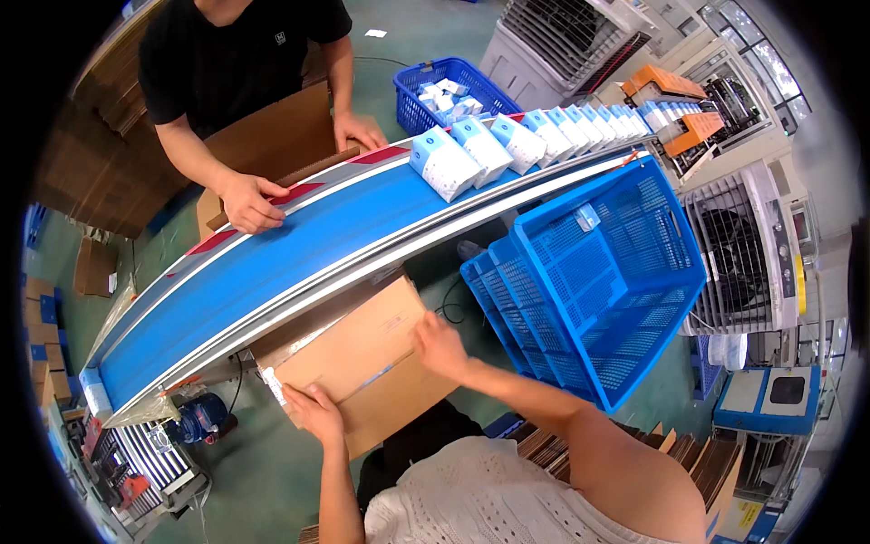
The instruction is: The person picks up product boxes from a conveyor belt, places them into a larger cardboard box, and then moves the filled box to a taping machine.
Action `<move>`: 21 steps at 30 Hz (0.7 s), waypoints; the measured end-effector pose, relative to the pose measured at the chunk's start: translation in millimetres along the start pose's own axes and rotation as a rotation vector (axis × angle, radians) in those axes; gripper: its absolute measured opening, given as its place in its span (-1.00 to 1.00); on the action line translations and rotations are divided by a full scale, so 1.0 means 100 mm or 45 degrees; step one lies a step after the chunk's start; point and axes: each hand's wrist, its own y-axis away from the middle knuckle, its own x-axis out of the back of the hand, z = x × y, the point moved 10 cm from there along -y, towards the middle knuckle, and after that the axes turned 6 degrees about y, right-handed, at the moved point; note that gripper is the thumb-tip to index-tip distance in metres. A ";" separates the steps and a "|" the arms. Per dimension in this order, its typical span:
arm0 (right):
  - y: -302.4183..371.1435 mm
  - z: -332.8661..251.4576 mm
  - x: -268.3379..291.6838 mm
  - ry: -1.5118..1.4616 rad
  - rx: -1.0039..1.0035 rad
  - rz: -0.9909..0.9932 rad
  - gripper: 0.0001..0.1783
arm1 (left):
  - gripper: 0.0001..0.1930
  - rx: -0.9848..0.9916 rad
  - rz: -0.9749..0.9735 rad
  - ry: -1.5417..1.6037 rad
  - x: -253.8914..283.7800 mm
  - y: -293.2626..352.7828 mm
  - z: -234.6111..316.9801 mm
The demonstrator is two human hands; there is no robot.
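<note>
A brown cardboard box [362, 349] is in front of me beside the conveyor, tilted, with a flap facing up. My left hand [314, 415] holds its near left edge, thumb on top. Its right edge is gripped by my right hand [439, 344], fingers curled and partly hidden. Above the box runs a blue conveyor belt [299, 240], carrying a row of white-and-blue packs [444, 163] on its right part. Across the belt, a person in a black shirt [231, 72] has both hands by another open cardboard box [281, 136].
Stacked blue plastic crates [544, 317] stand to my right, close to the belt. A smaller blue basket [412, 113] of packs sits beyond the belt. Flattened cardboard [716, 471] is behind me at right. A motor [201, 417] lies under the belt's left end.
</note>
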 end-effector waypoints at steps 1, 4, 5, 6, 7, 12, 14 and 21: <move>0.04 -0.14 0.13 -0.014 -0.001 0.035 -0.73 | -0.45 0.106 0.002 -0.017 0.06 -0.06 -0.02; 0.17 -0.85 0.71 -0.154 0.374 0.201 -0.73 | -0.43 0.467 0.032 0.070 0.25 -0.12 -0.58; 0.20 -1.10 0.90 -0.314 0.504 0.252 -0.74 | -0.44 0.436 0.075 0.133 0.32 -0.17 -1.05; 0.13 -1.28 0.83 -0.492 0.511 0.059 -0.75 | -0.44 0.413 0.140 0.193 0.40 -0.19 -1.65; -0.03 -1.24 0.68 -0.546 0.356 -0.073 -0.77 | -0.45 0.400 0.212 0.247 0.53 -0.13 -2.05; -0.32 0.49 -0.80 -0.693 -0.611 -0.375 -0.70 | -0.37 1.269 0.114 1.095 0.01 0.21 -2.90; 0.15 -0.11 -1.54 -1.372 -1.060 -0.760 -0.43 | -0.39 0.923 -0.026 1.305 -0.10 0.34 -3.52; 0.50 -1.60 -2.24 -1.241 -1.206 -1.203 -0.42 | -0.42 1.408 -0.004 1.333 0.12 0.66 -4.42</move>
